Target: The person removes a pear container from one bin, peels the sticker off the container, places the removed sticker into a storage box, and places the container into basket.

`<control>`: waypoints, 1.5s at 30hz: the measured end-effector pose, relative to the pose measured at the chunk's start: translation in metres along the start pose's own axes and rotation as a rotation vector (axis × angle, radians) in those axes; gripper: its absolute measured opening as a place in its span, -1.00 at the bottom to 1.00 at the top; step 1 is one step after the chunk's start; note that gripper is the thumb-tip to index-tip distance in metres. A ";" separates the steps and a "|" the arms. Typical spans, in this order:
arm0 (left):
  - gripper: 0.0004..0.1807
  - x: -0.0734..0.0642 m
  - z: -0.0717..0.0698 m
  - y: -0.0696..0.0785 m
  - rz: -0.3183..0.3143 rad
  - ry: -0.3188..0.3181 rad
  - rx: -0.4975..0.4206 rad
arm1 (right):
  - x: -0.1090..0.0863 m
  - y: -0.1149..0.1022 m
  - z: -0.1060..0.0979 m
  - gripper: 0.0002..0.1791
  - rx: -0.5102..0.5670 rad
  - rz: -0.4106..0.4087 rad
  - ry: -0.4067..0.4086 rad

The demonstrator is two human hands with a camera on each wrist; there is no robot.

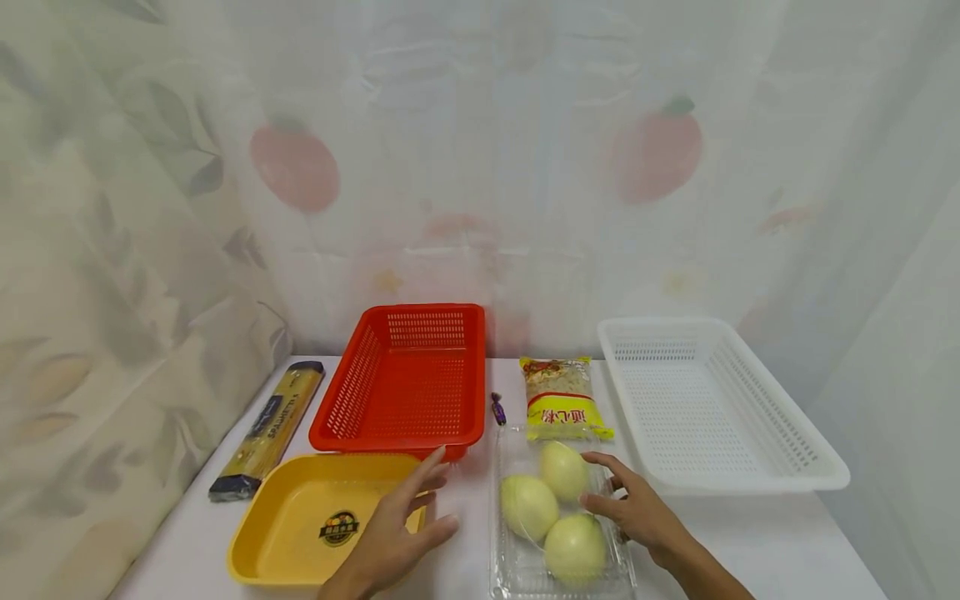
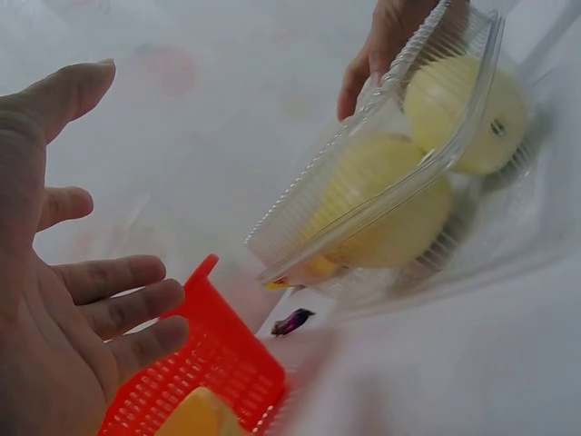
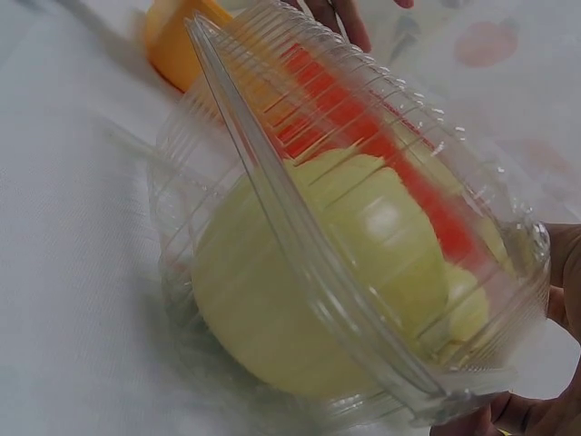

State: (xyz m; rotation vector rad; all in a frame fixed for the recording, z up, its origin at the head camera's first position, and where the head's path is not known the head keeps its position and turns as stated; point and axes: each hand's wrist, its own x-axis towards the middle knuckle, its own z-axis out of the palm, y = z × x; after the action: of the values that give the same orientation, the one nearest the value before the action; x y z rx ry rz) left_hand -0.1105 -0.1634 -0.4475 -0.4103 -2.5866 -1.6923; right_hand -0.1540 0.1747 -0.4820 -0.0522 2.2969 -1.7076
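A clear plastic clamshell box (image 1: 506, 571) holds three pale yellow-green round fruits (image 1: 575, 548); its ribbed wall is close in both wrist views. My right hand (image 1: 633, 508) is at the box's right side, thumb and fingers spread apart and bent, touching it. In the right wrist view, part of that hand (image 3: 567, 282) shows at the box's end. Left of the box, over the right part of the yellow basin (image 1: 288, 508), hovers my left hand (image 1: 393, 533). Its fingers (image 2: 136, 304) are spread and hold nothing.
A red basket (image 1: 427, 383) stands behind the basin, with a spaghetti pack (image 1: 272, 429) to its left. Behind the box lie a purple-wrapped candy (image 1: 498, 409) and a yellow pasta bag (image 1: 564, 400). At right stands a white basket (image 1: 682, 400). Curtains hang behind and beside the table.
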 end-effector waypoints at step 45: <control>-0.41 0.034 0.071 -0.015 -0.065 -0.070 0.089 | -0.002 -0.004 -0.001 -0.30 -0.006 0.008 -0.010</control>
State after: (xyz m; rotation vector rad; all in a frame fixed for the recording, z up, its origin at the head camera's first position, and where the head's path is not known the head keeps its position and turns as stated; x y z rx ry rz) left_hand -0.1377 -0.0979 -0.4844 -0.3929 -2.7418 -1.6020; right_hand -0.1525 0.1748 -0.4776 -0.0519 2.2925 -1.6926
